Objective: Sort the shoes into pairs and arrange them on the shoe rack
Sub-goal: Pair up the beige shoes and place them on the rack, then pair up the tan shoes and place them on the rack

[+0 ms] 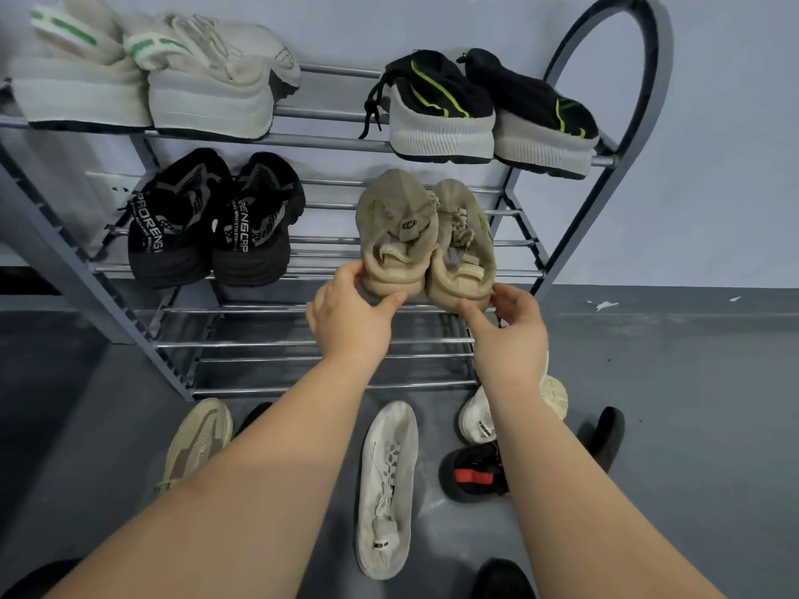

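**Beige pair held at the heels on the middle shelf**

The heel of the left beige knit sneaker is gripped by the left hand, thumb under the sole and fingers curled round its outer side. The heel of the right beige knit sneaker is pinched by the right hand, thumb beneath and fingers at its outer edge. Both sneakers are set side by side, touching, toes toward the wall, right of centre on the middle tier of the grey metal shoe rack.

A black pair with white lettering is seen at left on the same tier. On the top tier a white pair with green stripes is placed at upper left, a black pair with neon-green lines at upper right.

On the grey floor near the lower edge lie a tan sneaker, a white laced sneaker, a black shoe with a red strap and a white shoe partly hidden by the right forearm.
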The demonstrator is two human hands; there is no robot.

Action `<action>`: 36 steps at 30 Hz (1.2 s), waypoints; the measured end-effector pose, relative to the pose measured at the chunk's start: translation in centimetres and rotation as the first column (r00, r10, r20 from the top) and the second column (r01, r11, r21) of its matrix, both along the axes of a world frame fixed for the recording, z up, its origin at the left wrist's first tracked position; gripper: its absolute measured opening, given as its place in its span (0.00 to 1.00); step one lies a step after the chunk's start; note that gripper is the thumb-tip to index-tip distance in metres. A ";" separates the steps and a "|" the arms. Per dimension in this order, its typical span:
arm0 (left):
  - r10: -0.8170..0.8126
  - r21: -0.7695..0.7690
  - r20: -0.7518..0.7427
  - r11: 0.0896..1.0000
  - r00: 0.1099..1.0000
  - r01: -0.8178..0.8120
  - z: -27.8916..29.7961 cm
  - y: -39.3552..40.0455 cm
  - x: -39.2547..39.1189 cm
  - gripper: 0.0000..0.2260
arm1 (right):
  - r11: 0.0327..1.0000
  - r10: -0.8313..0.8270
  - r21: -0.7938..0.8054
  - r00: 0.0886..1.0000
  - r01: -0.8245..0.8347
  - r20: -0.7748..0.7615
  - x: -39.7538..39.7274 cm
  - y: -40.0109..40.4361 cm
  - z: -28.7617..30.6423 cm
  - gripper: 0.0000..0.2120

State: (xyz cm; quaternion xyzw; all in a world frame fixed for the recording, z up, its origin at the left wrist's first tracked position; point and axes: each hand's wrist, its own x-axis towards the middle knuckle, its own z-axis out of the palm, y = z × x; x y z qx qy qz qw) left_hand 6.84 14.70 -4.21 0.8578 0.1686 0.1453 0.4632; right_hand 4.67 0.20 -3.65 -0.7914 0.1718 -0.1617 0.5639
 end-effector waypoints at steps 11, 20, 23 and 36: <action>-0.087 0.139 -0.136 0.985 0.987 0.105 0.6 -0.7 0.8 0.27 | 0.951 0.239 -0.182 0.967 -0.251 -0.087 1.8 0.4 -1.7 0.35; -0.226 0.169 -0.286 0.945 0.931 0.281 1.4 -0.5 -0.3 0.36 | 0.886 0.379 -0.180 0.891 -0.427 -0.249 1.1 -0.9 -0.4 0.43; -0.258 0.302 -0.349 0.879 0.901 0.369 0.9 -0.5 -1.3 0.41 | 0.825 0.358 -0.297 0.851 -0.481 -0.384 -0.2 -1.0 -0.3 0.48; -0.464 0.547 -0.625 0.312 0.627 0.776 1.8 2.5 -11.4 0.36 | 0.269 0.214 -0.636 0.688 -0.724 -0.693 -10.4 -3.4 0.6 0.46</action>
